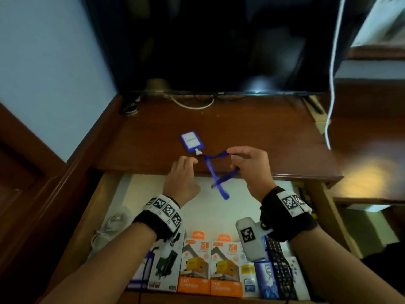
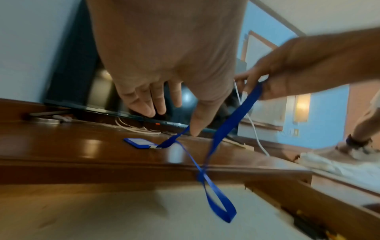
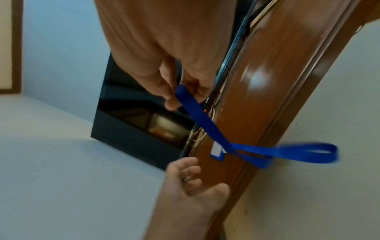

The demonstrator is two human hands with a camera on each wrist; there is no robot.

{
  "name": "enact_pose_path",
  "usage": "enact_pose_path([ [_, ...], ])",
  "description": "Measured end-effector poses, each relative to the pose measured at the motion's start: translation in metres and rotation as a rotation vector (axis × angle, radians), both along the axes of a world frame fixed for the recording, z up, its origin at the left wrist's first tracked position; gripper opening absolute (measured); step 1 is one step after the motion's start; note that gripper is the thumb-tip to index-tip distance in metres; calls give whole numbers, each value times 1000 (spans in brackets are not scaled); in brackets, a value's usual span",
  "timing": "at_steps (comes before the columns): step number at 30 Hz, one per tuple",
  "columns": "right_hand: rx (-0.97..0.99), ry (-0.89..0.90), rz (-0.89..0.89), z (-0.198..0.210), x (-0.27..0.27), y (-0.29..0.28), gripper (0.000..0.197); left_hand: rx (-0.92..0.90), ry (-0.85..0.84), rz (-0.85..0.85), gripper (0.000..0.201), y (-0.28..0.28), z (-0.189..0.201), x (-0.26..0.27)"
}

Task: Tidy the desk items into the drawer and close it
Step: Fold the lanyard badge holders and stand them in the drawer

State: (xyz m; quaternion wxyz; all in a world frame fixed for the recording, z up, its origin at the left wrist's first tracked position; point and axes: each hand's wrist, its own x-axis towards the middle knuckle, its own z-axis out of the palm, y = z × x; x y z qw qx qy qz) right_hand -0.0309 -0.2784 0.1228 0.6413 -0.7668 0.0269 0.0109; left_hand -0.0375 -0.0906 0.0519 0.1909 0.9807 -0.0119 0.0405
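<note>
Hidden or unclear: the printing on the badge holder [image 1: 192, 141] is too blurred to read; the drawer's [image 1: 114, 194] near edge is cut off by the frame, and both forearms cover part of its contents.
Badge holder: lies flat on the desk top [image 1: 252, 132], clipped to the blue lanyard [image 1: 215, 170].
Lanyard: crosses itself and droops over the desk's front edge, its loop hanging above the open drawer.
Right hand [image 1: 249, 165]: pinches the lanyard between thumb and fingertips, lifted off the desk.
Left hand [image 1: 183, 174]: fingers relaxed and spread, holding nothing, just beside the clip.
Around: dark television [image 1: 219, 44] at the back, white cable [image 1: 192, 105] beneath it; orange charger boxes [image 1: 210, 266] and a black remote [image 1: 279, 266] sit in the drawer.
</note>
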Motion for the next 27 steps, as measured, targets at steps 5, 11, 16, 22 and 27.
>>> enact_pose_path([
  [5, -5, -13, -19, 41, -19, -4, 32, 218, 81, -102, 79, -8, -22, 29],
  [11, -45, -56, 17, 73, -37, -10, 30, 254, 196, -255, 80, -25, -27, 62],
  [16, -13, -42, -30, 70, -47, -24, 31, 284, 428, -369, 65, -36, -39, 68],
  [22, 136, 37, -61, 62, -59, -34, 31, 398, 356, -363, 54, -42, -48, 72],
  [27, 141, -13, -172, 53, -52, -43, 36, 422, 82, -409, 17, -18, -50, 78],
])
